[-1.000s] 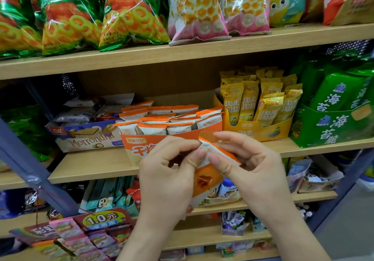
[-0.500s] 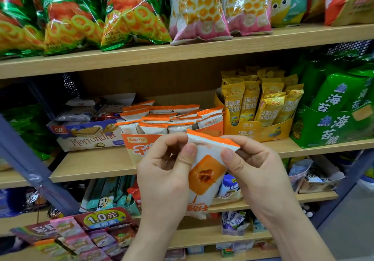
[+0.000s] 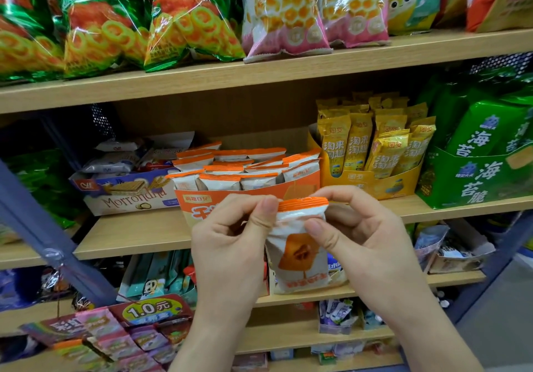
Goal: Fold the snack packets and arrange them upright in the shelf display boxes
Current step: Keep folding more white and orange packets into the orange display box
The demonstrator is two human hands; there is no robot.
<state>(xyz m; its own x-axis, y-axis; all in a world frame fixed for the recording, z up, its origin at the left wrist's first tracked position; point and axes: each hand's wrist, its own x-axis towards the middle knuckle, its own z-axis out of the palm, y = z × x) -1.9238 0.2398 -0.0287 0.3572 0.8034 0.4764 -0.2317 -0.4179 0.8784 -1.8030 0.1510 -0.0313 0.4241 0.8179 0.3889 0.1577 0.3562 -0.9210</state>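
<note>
A small white snack packet [image 3: 300, 253] with an orange top seal and an orange picture hangs upright between my hands, in front of the middle shelf. My left hand [image 3: 230, 245] pinches its upper left edge with thumb and forefinger. My right hand [image 3: 354, 236] pinches its upper right edge the same way. Just behind stands the orange display box [image 3: 259, 194], which holds several matching packets [image 3: 230, 170] upright in rows. My hands hide the lower front of the box.
A yellow box of stick packets [image 3: 372, 152] stands right of the orange box, a green seaweed box [image 3: 476, 175] further right, a wafer box [image 3: 127, 195] on the left. Large crisp bags [image 3: 187, 17] fill the top shelf. Lower shelves hold more small snacks [image 3: 121, 331].
The packet has turned from tilted and partly folded to upright with its front towards me. Both hands shifted their pinch to its upper edges and rose slightly.
</note>
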